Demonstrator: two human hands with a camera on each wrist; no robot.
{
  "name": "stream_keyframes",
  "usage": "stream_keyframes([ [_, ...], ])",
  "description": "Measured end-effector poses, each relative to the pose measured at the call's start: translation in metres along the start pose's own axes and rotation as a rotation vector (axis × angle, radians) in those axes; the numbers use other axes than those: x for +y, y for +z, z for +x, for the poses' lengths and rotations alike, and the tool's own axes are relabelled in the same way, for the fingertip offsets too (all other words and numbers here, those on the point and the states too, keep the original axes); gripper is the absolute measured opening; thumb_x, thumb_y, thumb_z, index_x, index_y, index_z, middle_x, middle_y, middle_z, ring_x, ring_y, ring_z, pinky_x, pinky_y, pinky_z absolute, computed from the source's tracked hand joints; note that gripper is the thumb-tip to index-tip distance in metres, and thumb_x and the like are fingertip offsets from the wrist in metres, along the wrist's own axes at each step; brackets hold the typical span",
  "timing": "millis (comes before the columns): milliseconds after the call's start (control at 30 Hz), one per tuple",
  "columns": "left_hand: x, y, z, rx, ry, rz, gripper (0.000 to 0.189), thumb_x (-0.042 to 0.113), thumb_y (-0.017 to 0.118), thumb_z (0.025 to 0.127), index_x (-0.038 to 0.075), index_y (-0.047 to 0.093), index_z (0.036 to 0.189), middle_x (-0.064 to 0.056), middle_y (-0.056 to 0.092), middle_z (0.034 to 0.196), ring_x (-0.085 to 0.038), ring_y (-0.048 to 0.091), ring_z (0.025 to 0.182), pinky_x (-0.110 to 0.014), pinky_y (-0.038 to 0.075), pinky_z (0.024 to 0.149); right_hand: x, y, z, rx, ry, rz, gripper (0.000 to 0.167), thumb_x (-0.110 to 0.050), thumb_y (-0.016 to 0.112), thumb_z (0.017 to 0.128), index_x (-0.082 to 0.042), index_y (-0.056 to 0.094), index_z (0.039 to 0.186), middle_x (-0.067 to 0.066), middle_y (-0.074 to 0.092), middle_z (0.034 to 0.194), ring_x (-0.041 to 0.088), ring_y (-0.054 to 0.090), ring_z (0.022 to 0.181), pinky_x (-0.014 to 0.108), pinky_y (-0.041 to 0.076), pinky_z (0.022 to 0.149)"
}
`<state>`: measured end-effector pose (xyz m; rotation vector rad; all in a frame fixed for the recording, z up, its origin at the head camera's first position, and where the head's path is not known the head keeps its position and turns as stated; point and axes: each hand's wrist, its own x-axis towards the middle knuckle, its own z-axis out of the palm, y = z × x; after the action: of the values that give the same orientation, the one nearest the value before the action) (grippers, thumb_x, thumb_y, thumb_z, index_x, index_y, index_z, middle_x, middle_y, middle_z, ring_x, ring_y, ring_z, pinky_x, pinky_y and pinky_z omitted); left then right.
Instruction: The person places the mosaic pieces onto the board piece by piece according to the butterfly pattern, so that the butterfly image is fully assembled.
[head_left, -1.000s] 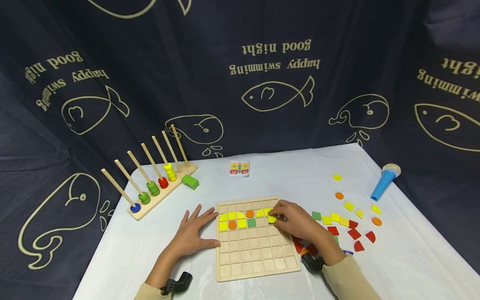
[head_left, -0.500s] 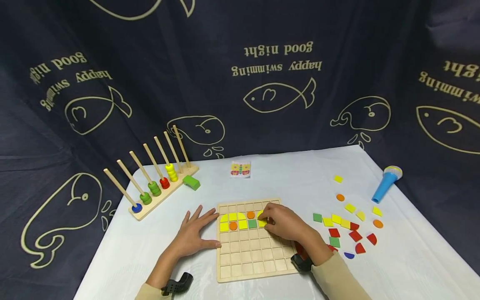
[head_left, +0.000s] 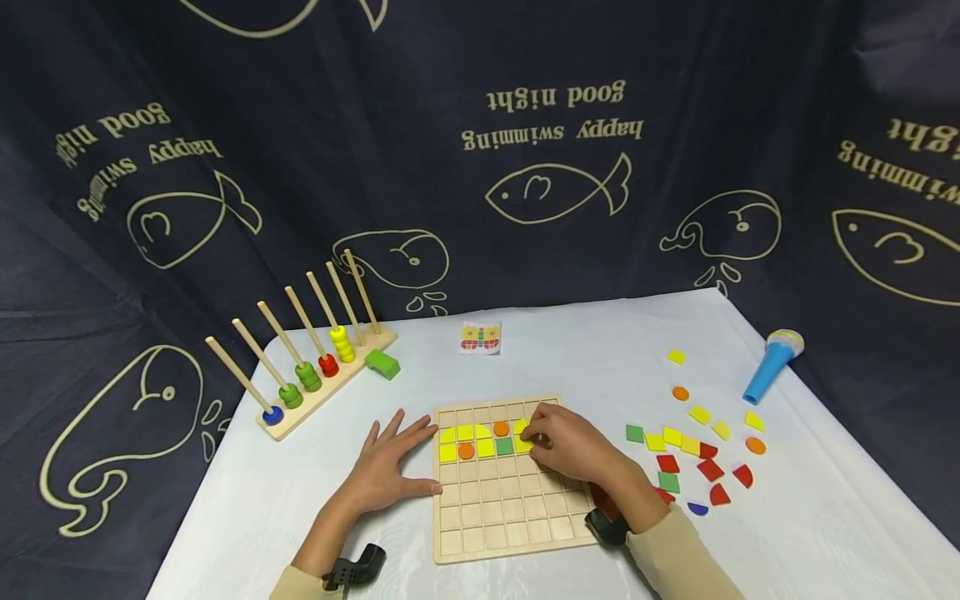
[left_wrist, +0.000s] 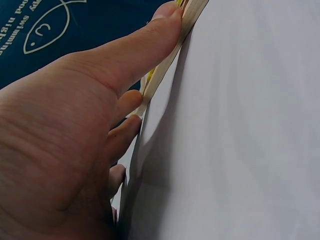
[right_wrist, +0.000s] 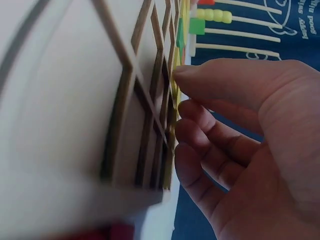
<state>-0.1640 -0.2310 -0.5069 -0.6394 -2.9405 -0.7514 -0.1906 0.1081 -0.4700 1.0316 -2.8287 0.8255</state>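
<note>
A wooden grid board (head_left: 491, 510) lies flat, with yellow, orange and green tiles in its upper rows. My right hand (head_left: 573, 442) bends over the upper right cells, thumb and fingertips at a yellow tile (head_left: 522, 447) beside a green square tile (head_left: 504, 447). In the right wrist view the thumb (right_wrist: 192, 75) meets the yellow at the board surface, the other fingers curled alongside. The hand hides the cells right of that tile. My left hand (head_left: 384, 473) lies spread at the board's left edge, its thumb (left_wrist: 160, 37) touching the rim.
Loose tiles are scattered right of the board, among them a red tile (head_left: 710, 471) and a blue half-round tile (head_left: 697, 508). A blue toy microphone (head_left: 768, 371), butterfly card (head_left: 481, 338), green block (head_left: 382, 364) and peg stand with rings (head_left: 322, 388) stand farther back.
My right hand has moved left over the board, bringing the yellow tile from the right cells to beside the green square. For the last half second it has hardly moved. The left hand stays put.
</note>
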Motion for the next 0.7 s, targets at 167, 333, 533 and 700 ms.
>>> stream_keyframes([
  [167, 0.001, -0.001, 0.0, 0.002, 0.006, -0.008, 0.092, 0.069, 0.073, 0.066, 0.026, 0.048, 0.143, 0.006, 0.038, 0.15, -0.032, 0.013, 0.144, -0.06, -0.002, 0.11, 0.007, -0.012, -0.013, 0.028, 0.046, 0.027, 0.017, -0.012, 0.071, 0.084, -0.013, 0.074, 0.101, -0.007, 0.058, 0.09, 0.007, 0.05, 0.074, 0.025, 0.047, 0.067],
  [333, 0.0, -0.001, 0.0, 0.014, 0.011, -0.008, 0.092, 0.068, 0.074, 0.066, 0.026, 0.049, 0.143, 0.006, 0.039, 0.149, -0.033, 0.014, 0.143, -0.06, -0.002, 0.11, 0.014, -0.024, -0.028, 0.043, 0.111, 0.022, 0.02, -0.008, 0.067, 0.084, -0.014, 0.074, 0.103, -0.008, 0.059, 0.09, 0.007, 0.05, 0.076, 0.025, 0.047, 0.068],
  [533, -0.001, -0.001, -0.001, 0.015, 0.015, -0.009, 0.091, 0.067, 0.074, 0.066, 0.025, 0.049, 0.143, 0.005, 0.04, 0.149, -0.033, 0.014, 0.144, -0.061, -0.002, 0.11, 0.021, -0.032, -0.05, 0.021, 0.147, 0.007, 0.015, -0.014, 0.069, 0.085, -0.016, 0.073, 0.1, -0.011, 0.058, 0.088, 0.008, 0.052, 0.076, 0.025, 0.048, 0.068],
  [700, 0.0, 0.0, -0.001, 0.013, 0.017, -0.013, 0.091, 0.068, 0.074, 0.067, 0.025, 0.048, 0.143, 0.005, 0.039, 0.149, -0.033, 0.014, 0.144, -0.061, -0.002, 0.11, 0.026, -0.034, -0.069, -0.026, 0.235, 0.001, 0.007, -0.02, 0.073, 0.084, -0.024, 0.07, 0.089, -0.016, 0.055, 0.086, 0.007, 0.05, 0.076, 0.026, 0.047, 0.07],
])
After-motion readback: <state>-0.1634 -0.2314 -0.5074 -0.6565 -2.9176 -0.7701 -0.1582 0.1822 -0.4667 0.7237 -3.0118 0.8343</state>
